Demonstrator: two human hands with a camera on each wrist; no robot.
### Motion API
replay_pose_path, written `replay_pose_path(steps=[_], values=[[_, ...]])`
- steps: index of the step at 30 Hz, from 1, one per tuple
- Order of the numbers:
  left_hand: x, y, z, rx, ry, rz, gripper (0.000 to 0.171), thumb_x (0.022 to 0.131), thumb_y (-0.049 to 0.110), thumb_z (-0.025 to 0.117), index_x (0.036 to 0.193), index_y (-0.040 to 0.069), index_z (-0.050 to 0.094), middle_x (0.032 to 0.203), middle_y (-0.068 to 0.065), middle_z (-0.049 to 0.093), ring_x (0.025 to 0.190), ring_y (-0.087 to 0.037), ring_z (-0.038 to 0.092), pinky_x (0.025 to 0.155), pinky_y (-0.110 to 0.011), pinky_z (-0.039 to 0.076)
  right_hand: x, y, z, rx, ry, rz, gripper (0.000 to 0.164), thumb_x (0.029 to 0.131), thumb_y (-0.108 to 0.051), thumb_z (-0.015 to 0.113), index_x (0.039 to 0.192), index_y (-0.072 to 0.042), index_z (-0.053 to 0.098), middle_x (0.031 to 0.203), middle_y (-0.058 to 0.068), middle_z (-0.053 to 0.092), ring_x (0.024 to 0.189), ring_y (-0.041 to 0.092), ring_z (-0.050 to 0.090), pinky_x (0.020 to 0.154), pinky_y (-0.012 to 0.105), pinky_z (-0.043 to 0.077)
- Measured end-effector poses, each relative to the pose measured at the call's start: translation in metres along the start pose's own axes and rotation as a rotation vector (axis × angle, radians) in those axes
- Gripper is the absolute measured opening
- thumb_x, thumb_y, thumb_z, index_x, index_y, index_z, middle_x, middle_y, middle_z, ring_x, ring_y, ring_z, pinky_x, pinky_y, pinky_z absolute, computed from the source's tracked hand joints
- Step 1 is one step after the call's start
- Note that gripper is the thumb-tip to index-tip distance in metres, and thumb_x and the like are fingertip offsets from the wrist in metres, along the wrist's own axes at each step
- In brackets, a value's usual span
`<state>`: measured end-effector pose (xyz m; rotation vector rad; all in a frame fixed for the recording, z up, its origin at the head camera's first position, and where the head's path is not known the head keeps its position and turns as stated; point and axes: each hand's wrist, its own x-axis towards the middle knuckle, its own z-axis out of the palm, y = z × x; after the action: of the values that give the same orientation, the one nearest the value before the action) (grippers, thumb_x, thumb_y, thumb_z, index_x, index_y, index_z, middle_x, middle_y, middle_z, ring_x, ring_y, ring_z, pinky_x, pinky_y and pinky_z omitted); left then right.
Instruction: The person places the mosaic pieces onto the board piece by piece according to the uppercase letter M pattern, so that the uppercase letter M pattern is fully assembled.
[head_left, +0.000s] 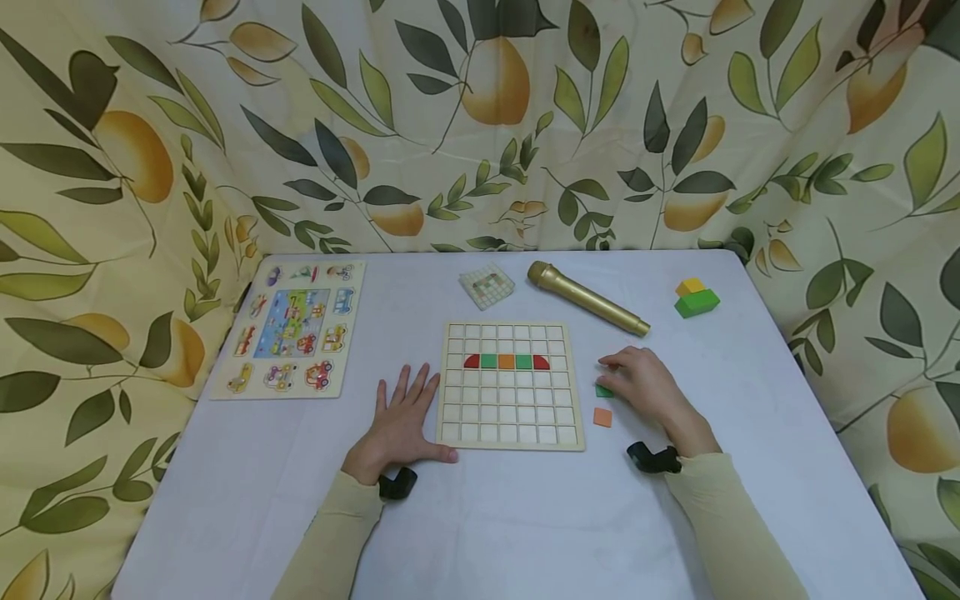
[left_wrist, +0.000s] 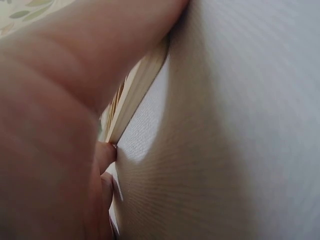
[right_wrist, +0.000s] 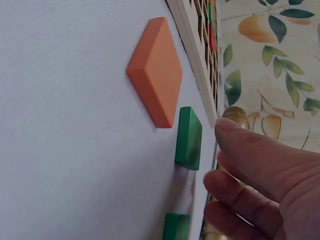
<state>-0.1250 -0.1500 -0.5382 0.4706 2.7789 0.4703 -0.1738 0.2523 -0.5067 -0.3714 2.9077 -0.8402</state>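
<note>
A wooden grid board point(head_left: 510, 412) lies at the middle of the table, with a row of red, green and orange tiles point(head_left: 507, 362) in its upper part. My left hand point(head_left: 401, 429) is spread flat at the board's lower left corner, thumb along the front edge and fingers beside the left side. To the right of the board, my right hand point(head_left: 647, 385) hovers over a green tile point(right_wrist: 189, 139), fingers loosely bent with nothing visible between them. An orange tile point(head_left: 602, 417) lies just nearer, and another green tile point(right_wrist: 176, 227) shows at the bottom of the right wrist view.
A picture puzzle board point(head_left: 348, 333) lies at the left. Behind the grid board are a small patterned grid card point(head_left: 487, 287) and a gold microphone point(head_left: 588, 298). Green and yellow blocks point(head_left: 697, 303) sit at the back right. A patterned curtain point(head_left: 420, 167) surrounds the table.
</note>
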Motion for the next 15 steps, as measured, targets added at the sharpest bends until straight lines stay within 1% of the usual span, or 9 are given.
replay_pose_path(steps=[4,8,12,15], values=[[0.000,-0.001,0.001,-0.013,-0.001,0.005,0.134,0.057,0.081,0.071,0.157,0.010,0.016,0.163,-0.007,0.000,0.145,-0.032,-0.014,0.108,-0.061,-0.011,-0.006,0.005,0.001,0.000,0.008,-0.010,0.033,0.087,-0.015,0.076,0.114,0.002,0.070,0.100,0.011,0.065,0.101,0.033,0.053,0.088,0.050,0.042],[0.000,-0.001,0.000,-0.019,0.004,0.009,0.134,0.057,0.080,0.072,0.157,0.010,0.017,0.163,-0.008,0.001,0.145,-0.033,-0.013,0.108,-0.061,-0.011,-0.011,0.009,0.001,-0.008,-0.003,-0.008,0.033,0.087,-0.017,0.076,0.114,0.001,0.070,0.101,0.012,0.064,0.101,0.034,0.052,0.089,0.051,0.041],[0.001,-0.002,0.001,-0.020,0.014,0.013,0.134,0.057,0.080,0.072,0.157,0.009,0.018,0.163,-0.010,0.003,0.146,-0.034,-0.012,0.108,-0.062,-0.010,-0.015,0.010,0.000,-0.030,-0.020,-0.008,0.034,0.087,-0.018,0.076,0.115,0.000,0.070,0.106,0.013,0.063,0.102,0.035,0.051,0.089,0.055,0.039],[0.002,-0.002,0.001,-0.011,0.003,0.005,0.135,0.056,0.082,0.071,0.157,0.010,0.017,0.163,-0.008,0.002,0.145,-0.033,-0.014,0.108,-0.061,-0.011,-0.017,0.009,-0.001,-0.044,-0.026,-0.013,0.035,0.086,-0.019,0.077,0.114,-0.001,0.070,0.108,0.014,0.062,0.102,0.036,0.051,0.089,0.057,0.036]])
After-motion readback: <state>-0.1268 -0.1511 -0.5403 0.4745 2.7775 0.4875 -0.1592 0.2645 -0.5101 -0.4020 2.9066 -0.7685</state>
